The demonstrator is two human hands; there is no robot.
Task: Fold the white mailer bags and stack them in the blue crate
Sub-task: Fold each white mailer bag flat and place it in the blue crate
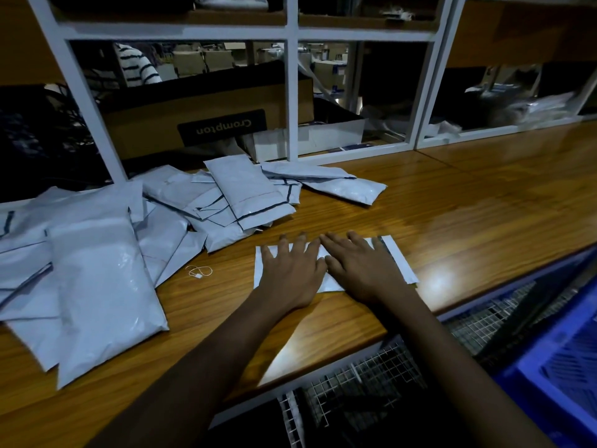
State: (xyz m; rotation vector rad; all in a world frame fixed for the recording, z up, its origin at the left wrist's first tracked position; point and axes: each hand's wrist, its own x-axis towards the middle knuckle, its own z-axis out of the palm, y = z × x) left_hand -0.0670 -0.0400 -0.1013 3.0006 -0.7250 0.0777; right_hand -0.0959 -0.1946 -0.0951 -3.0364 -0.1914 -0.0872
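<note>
Both the left hand (292, 271) and the right hand (365, 266) lie flat, fingers spread, side by side pressing a white mailer bag (399, 263) onto the wooden counter (452, 205).

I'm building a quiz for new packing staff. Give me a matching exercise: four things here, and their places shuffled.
Things: 1 flat mailer bag; 2 blue crate; 3 cardboard box; 4 thin white loop.
Places: A behind the white shelf frame; B under the left hand and right hand; C on the table beside the pile of mailer bags; D below the table's near edge, at right.
Pairs: 1-B, 2-D, 3-A, 4-C.
</note>
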